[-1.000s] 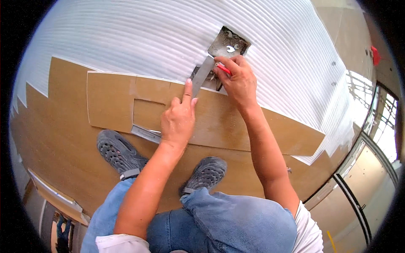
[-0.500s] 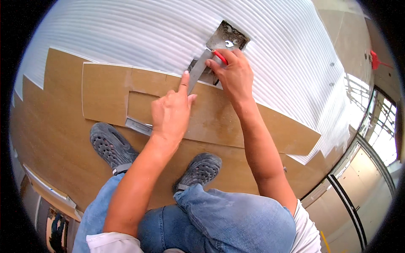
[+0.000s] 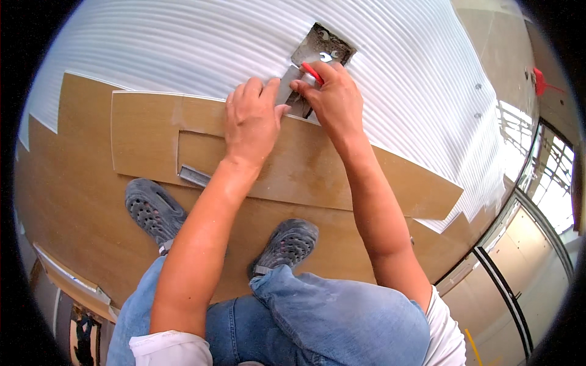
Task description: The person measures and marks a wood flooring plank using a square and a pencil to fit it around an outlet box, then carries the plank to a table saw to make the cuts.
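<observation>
My right hand (image 3: pixel 337 100) pinches a slim red pencil (image 3: pixel 312 74) beside a flat metal straightedge (image 3: pixel 285 85). Thumb and fingers of my left hand (image 3: pixel 251 119) close around the straightedge and cover its lower part. The strip lies slanted by a rectangular cutout (image 3: pixel 325 44) in white ribbed underlay (image 3: pixel 201 43). Dark, rough material and pale wrench-shaped pieces show in that opening; my right hand hides part of it. Just below, a brown plank (image 3: pixel 146 131) with a cut rectangular section lies along the underlay's edge.
A grey metal piece (image 3: pixel 194 175) rests at the plank's near edge, close to my left forearm. My grey clogs (image 3: pixel 284 244) stand on brown flooring (image 3: pixel 79 165). A red object (image 3: pixel 539 82) is at the far right, beyond the underlay. Black-framed glass panels (image 3: pixel 503 299) stand at the lower right.
My left hand has shifted up and left, from pressing with a stretched index finger to closing around the straightedge. My right hand and pencil have moved slightly; the view has shifted a little.
</observation>
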A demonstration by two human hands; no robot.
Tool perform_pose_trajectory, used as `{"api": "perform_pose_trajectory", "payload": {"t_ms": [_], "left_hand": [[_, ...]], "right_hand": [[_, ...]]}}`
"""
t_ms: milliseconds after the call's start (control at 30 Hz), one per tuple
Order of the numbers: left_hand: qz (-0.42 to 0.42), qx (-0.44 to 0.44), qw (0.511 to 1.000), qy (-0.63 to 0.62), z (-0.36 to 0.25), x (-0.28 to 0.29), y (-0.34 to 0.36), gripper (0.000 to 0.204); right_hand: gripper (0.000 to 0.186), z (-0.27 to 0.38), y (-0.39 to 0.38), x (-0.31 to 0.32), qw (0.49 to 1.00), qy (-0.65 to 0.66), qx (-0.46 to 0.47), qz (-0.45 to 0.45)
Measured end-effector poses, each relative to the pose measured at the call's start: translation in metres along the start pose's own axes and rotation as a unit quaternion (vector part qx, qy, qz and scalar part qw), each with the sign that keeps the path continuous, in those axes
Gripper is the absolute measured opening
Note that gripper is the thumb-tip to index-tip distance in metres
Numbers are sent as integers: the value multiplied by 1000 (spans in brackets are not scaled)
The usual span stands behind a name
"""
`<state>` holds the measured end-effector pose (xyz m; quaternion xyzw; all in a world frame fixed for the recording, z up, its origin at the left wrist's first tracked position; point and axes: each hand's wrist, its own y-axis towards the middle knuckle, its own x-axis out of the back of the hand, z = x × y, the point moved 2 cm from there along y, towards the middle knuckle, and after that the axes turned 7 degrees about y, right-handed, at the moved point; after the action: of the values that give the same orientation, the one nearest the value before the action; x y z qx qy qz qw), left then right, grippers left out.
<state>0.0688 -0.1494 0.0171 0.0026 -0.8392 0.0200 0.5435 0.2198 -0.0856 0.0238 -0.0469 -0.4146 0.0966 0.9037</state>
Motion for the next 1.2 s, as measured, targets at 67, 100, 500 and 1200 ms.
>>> {"api": "perform_pose_trajectory", "payload": {"t_ms": [67, 100, 500, 1200], "left_hand": [[-4, -1, 1000, -6, -1, -1, 0, 52], [3, 2, 1000, -7, -2, 0, 0, 51], [22, 56, 993, -103, 6, -3, 16, 44], [-5, 75, 988, -136, 4, -3, 11, 53]], "right_hand": [[32, 0, 2, 1, 999, -30, -6, 20], [32, 0, 3, 2, 999, -30, -6, 21], [36, -2, 11, -1, 998, -3, -32, 61], [35, -1, 12, 2, 997, 0, -40, 72]]}}
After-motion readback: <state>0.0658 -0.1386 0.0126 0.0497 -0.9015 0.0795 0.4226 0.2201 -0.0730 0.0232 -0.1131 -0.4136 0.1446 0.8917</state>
